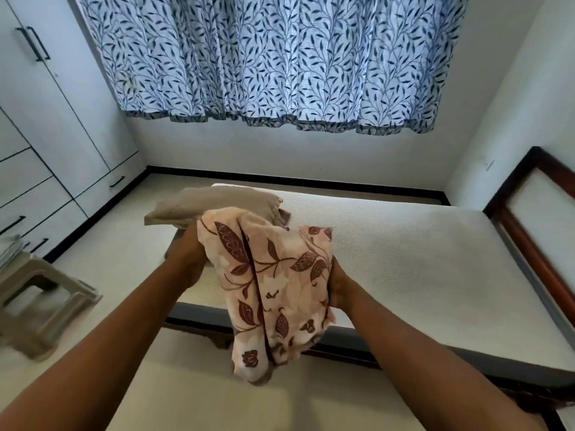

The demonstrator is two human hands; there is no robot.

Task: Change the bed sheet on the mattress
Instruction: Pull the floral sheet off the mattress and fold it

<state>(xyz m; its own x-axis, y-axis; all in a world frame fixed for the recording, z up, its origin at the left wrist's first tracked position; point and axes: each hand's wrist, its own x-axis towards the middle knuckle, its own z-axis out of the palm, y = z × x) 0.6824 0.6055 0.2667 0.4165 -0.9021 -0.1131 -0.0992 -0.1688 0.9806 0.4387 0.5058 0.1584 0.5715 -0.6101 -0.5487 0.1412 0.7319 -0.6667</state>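
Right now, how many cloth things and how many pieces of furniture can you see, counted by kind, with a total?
Folded floral sheet, held between the left hand and right hand: 1
Pillow: 1
Curtain: 1
Bare mattress: 1
Plastic stool: 1
Wardrobe: 1
Total: 6

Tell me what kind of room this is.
Most likely a home bedroom: a bare mattress on a low frame, a built-in wardrobe along the wall, and a leaf-print curtain across the far wall.
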